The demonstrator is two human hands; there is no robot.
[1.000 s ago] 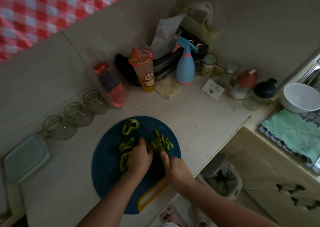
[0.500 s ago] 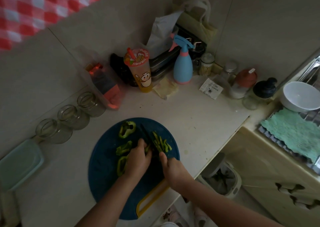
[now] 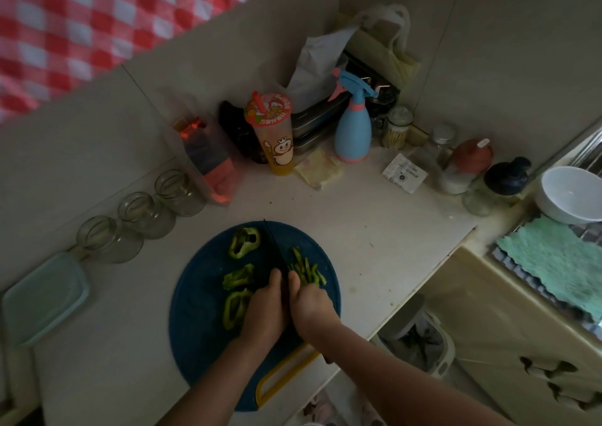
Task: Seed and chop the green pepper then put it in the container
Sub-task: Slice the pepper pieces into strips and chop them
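Note:
A round blue cutting board [image 3: 208, 344] with a yellow handle lies at the counter's front edge. Green pepper rings [image 3: 242, 241] sit on its left half and a pile of cut strips [image 3: 308, 267] on its right. My right hand [image 3: 309, 302] grips the handle of a dark knife [image 3: 275, 246], whose blade points away between the rings and the strips. My left hand [image 3: 265, 308] is curled, knuckles up, right beside the blade, holding down a pepper piece mostly hidden under it. A pale green lidded container [image 3: 42, 298] stands far left.
Three upturned glass jars [image 3: 143, 214] line the left wall. A drink cup [image 3: 275, 139], blue spray bottle [image 3: 353, 129], jars and bags crowd the back corner. A white bowl [image 3: 570, 194] and green cloth [image 3: 553, 259] lie right. A bin [image 3: 420, 344] stands below the counter edge.
My two hands have drawn together until they nearly touch, and the knife now sits left of the strip pile. The pepper rings have not moved.

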